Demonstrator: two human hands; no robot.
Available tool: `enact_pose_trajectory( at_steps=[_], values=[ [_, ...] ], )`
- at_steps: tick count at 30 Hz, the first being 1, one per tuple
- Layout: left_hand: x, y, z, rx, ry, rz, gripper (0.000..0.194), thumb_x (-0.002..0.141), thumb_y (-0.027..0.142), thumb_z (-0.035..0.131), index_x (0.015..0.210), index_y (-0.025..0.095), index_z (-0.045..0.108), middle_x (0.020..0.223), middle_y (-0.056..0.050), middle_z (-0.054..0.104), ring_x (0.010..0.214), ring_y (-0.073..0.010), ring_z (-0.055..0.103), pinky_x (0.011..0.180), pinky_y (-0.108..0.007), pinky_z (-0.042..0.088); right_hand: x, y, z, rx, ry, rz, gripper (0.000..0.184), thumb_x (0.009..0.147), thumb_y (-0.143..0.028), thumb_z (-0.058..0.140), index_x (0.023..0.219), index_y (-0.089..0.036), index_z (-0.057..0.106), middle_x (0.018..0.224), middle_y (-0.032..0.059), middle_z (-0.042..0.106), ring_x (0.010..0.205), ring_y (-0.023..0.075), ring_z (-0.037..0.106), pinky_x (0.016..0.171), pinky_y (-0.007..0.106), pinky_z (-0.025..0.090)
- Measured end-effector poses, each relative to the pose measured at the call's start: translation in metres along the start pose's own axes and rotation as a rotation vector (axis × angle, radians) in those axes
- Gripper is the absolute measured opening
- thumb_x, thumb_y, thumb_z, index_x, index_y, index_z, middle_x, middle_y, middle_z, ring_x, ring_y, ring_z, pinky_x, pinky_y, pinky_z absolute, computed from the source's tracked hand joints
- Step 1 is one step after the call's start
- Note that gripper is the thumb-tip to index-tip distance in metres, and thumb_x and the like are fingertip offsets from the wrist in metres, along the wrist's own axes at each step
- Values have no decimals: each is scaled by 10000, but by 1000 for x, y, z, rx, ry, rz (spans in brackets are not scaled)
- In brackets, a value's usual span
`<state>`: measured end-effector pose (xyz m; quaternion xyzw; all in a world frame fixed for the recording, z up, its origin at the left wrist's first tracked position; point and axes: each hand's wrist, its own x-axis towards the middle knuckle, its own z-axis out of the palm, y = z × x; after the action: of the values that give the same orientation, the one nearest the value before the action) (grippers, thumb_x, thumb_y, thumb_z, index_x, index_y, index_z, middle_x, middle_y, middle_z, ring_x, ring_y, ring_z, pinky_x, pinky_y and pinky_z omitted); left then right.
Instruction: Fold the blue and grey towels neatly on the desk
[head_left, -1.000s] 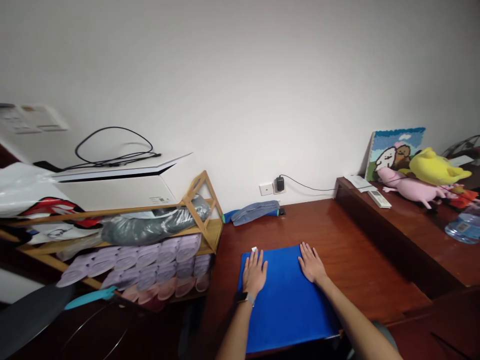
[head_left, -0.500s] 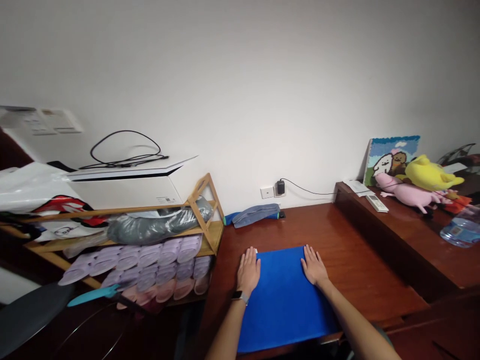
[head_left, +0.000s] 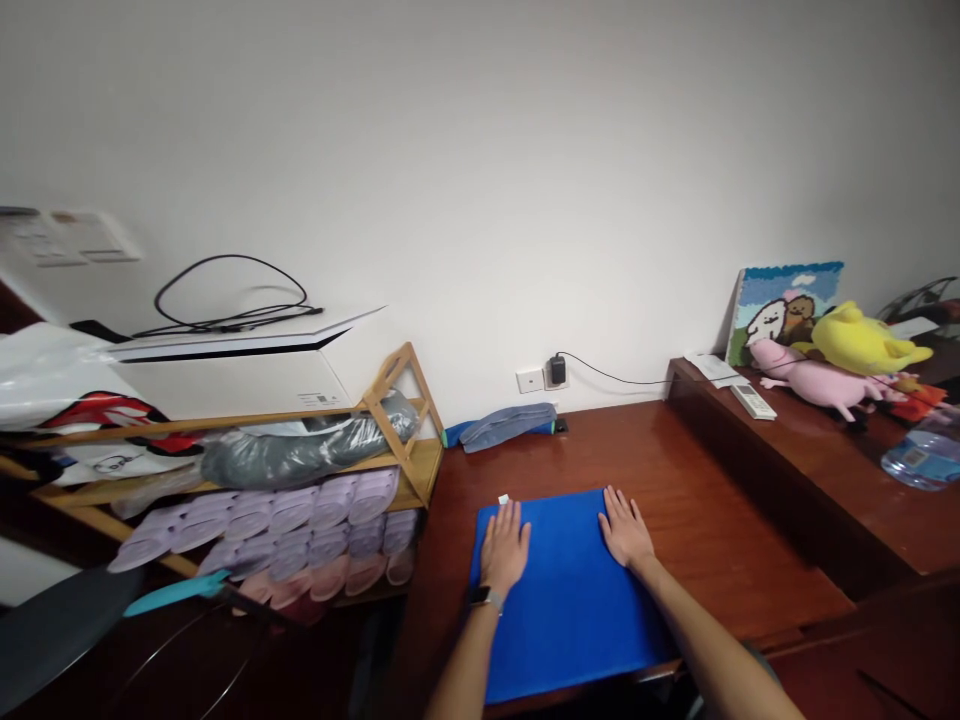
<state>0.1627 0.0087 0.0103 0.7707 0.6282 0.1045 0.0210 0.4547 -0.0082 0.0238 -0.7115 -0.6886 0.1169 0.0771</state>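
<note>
A folded blue cloth (head_left: 566,600) lies flat on the dark red wooden desk (head_left: 697,520) in front of me. My left hand (head_left: 504,548) rests palm down on the cloth's far left part, fingers stretched out. My right hand (head_left: 624,530) lies flat on its far right corner, fingers spread. A small white tag (head_left: 503,498) shows at the cloth's far left corner. I wear a watch (head_left: 488,597) on the left wrist.
A bamboo rack (head_left: 390,430) with rolled lilac items and a grey bundle stands left of the desk. A grey-blue pouch (head_left: 508,425) lies by the wall socket (head_left: 531,380). A raised shelf (head_left: 825,450) at right holds plush toys, a remote (head_left: 753,401) and a water bottle (head_left: 922,455).
My left hand slid from the cloth's left edge back onto the cloth. My right hand barely moved. The view shifted slightly.
</note>
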Motion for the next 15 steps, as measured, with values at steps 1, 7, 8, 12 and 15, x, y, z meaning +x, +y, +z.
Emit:
enact_pose_trajectory(
  at_steps=[1, 7, 8, 12, 15],
  values=[
    [-4, -22, -4, 12, 6, -29, 650, 1087, 478, 175, 1637, 157, 307, 1698, -92, 292, 1583, -254, 246, 1293, -503, 228, 0, 0, 0, 0, -2, 1, 707, 1054, -488, 129, 1671, -144, 137, 1738, 35, 174, 1611, 196, 95, 1302, 428, 40],
    [-15, -68, -17, 25, -13, -58, 647, 1087, 456, 190, 1639, 134, 294, 1688, -118, 317, 1572, -253, 278, 1284, -490, 248, -1, -2, -3, -19, -28, 14, 706, 1054, -475, 122, 1671, -133, 139, 1744, 27, 139, 1613, 191, 79, 1300, 418, 19],
    [-15, -64, -18, 29, 4, -51, 645, 1086, 450, 192, 1636, 130, 302, 1683, -123, 329, 1570, -255, 283, 1284, -490, 247, -1, -2, -3, -21, -44, 22, 707, 1053, -474, 127, 1671, -131, 134, 1745, 25, 131, 1613, 192, 78, 1300, 419, 23],
    [-11, -21, -21, 16, 104, 60, 630, 1093, 443, 186, 1640, 152, 300, 1688, -106, 335, 1575, -240, 274, 1295, -473, 232, 1, -6, -4, -15, -35, 1, 705, 1054, -476, 135, 1674, -143, 105, 1751, 15, 95, 1614, 184, 51, 1299, 405, 29],
    [-4, 32, -15, -22, 75, 214, 625, 1094, 479, 199, 1642, 197, 302, 1695, -78, 329, 1579, -221, 265, 1299, -459, 227, 2, -9, -1, -13, -32, -17, 707, 1055, -483, 130, 1675, -144, 109, 1750, 20, 109, 1614, 183, 45, 1298, 404, 10]
  ],
)
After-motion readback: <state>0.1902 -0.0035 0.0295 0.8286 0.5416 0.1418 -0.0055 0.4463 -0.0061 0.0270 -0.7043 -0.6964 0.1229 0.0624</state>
